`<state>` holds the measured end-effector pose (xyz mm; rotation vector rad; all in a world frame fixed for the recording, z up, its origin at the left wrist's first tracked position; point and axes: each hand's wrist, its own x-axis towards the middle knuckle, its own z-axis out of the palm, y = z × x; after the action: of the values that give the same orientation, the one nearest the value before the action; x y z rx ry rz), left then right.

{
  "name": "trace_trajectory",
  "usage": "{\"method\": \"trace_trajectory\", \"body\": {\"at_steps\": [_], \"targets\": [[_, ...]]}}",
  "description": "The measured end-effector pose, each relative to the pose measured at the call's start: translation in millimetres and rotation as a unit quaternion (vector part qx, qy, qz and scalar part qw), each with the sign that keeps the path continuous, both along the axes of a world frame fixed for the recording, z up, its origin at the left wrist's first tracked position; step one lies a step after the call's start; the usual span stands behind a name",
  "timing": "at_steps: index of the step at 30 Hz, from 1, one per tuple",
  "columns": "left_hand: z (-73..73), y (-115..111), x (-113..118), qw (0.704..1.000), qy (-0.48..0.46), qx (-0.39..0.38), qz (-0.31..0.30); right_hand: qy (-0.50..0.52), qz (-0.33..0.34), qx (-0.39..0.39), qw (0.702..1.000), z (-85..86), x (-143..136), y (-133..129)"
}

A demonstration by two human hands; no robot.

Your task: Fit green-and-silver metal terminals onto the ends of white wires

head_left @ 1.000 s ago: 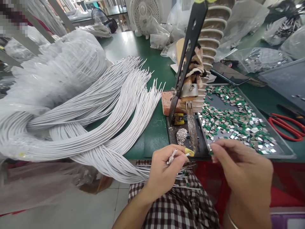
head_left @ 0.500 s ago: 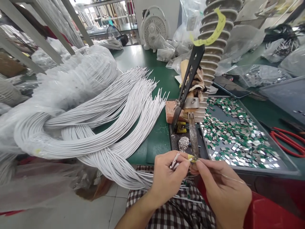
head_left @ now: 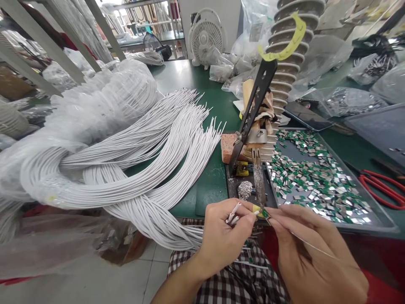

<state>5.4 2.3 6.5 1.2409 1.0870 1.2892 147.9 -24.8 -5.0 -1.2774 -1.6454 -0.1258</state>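
My left hand point(head_left: 224, 236) is closed round several white cables point(head_left: 233, 214), whose cut ends stick out between its fingers. One cable end meets a small green circuit board point(head_left: 265, 213) just beyond my left fingertips. Fingers of my right hand point(head_left: 313, 249) are pinched at that board, and a thin solder wire point(head_left: 311, 246) runs back across the hand. Directly above the board stands the soldering iron's bar point(head_left: 258, 181), pointing down from its black bracket point(head_left: 253, 114). A pile of solder bits point(head_left: 244, 190) lies in the black tray point(head_left: 232, 185).
Large bundles of white cable point(head_left: 152, 177) cover the left side. At the right, a tray point(head_left: 387, 226) holds many small green boards, beside red-handled pliers point(head_left: 381, 185). A brick point(head_left: 228, 147), a ribbed hose point(head_left: 289, 59) and a white fan point(head_left: 207, 40) stand behind.
My right hand has moved right and slightly nearer, turning outward. The green board now shows more clearly between the hands. My left hand has barely moved.
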Motion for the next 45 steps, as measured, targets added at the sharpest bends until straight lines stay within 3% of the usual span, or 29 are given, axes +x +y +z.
{"method": "trace_trajectory", "body": {"at_steps": [10, 15, 19, 22, 26, 31, 36, 45], "targets": [[2.0, -2, -3, 1.0, -0.015, -0.001, -0.009, 0.077, 0.021, -0.033, 0.996, 7.4, -7, -5], [-2.9, -5, -4, 1.0, -0.017, -0.002, -0.011, 0.14, 0.099, -0.046, 0.984, 6.5, -1, -5], [-2.0, -3, -6, 0.999, 0.02, 0.026, -0.026, 0.121, 0.068, -0.121, 0.983, 5.5, 6, 0], [0.2, 0, -8, 0.994, 0.076, 0.008, -0.073, 0.082, 0.052, -0.15, 0.984, 6.4, 5, 6], [0.1, 4, -10, 0.99, 0.044, -0.054, -0.122, 0.08, 0.079, -0.142, 0.983, 2.4, 4, 6], [2.9, 8, -9, 0.993, -0.017, -0.076, -0.093, 0.1, 0.006, -0.105, 0.989, -6.7, 3, -2], [9.8, 10, -9, 0.994, -0.041, -0.054, -0.082, 0.093, 0.048, -0.013, 0.994, -5.9, 0, -1], [11.1, 10, -9, 0.994, -0.054, -0.062, -0.065, 0.081, 0.038, -0.004, 0.996, -1.7, -2, 1]]}}
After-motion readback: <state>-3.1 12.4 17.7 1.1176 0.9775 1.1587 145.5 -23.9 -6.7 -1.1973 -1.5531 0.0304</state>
